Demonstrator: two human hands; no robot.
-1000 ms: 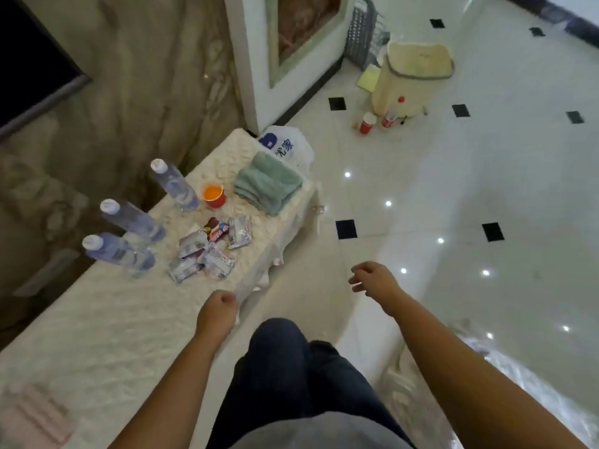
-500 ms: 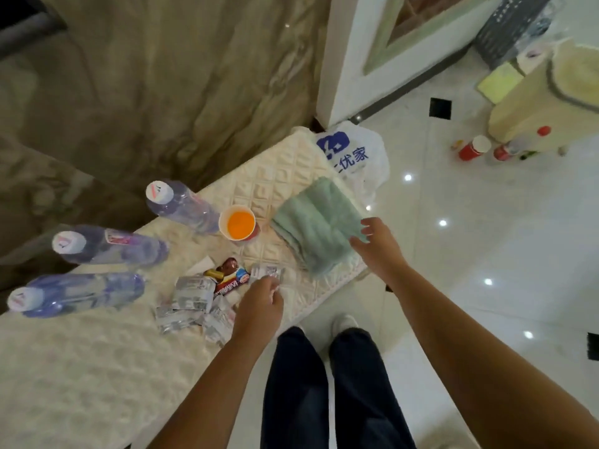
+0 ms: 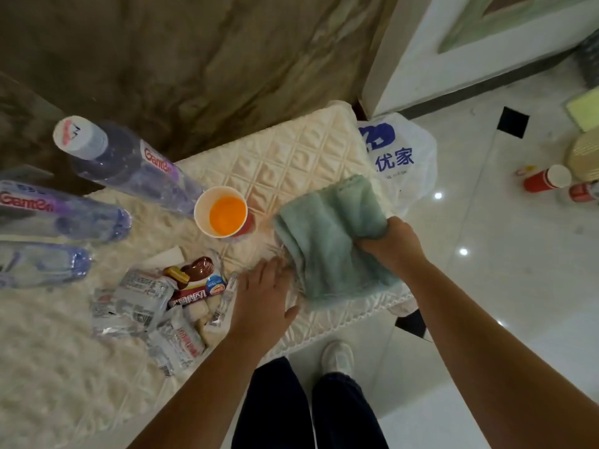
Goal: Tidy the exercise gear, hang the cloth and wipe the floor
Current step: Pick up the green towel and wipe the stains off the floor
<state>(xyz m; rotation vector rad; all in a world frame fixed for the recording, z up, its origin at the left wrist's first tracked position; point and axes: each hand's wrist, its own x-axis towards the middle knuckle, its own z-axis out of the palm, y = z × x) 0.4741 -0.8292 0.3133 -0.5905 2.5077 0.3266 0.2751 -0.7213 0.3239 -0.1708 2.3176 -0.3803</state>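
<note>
A folded pale green cloth [image 3: 327, 241] lies on the right end of the cream quilted table cover [image 3: 291, 157]. My right hand [image 3: 392, 244] grips the cloth's right edge, fingers curled into the fabric. My left hand [image 3: 264, 296] is flat and spread on the cover, its fingertips at the cloth's lower left edge.
A paper cup of orange liquid [image 3: 223, 213] stands just left of the cloth. Three water bottles [image 3: 129, 163] and several snack packets [image 3: 155, 306] fill the table's left. A white plastic bag [image 3: 398, 157] hangs by the table end; a red cup [image 3: 544, 179] sits on the tiled floor.
I have leaned closer to the table. My right hand went from touching the cloth's edge to gripping it. My left hand moved right, from the packets to the cloth's left edge, and opened flat.
</note>
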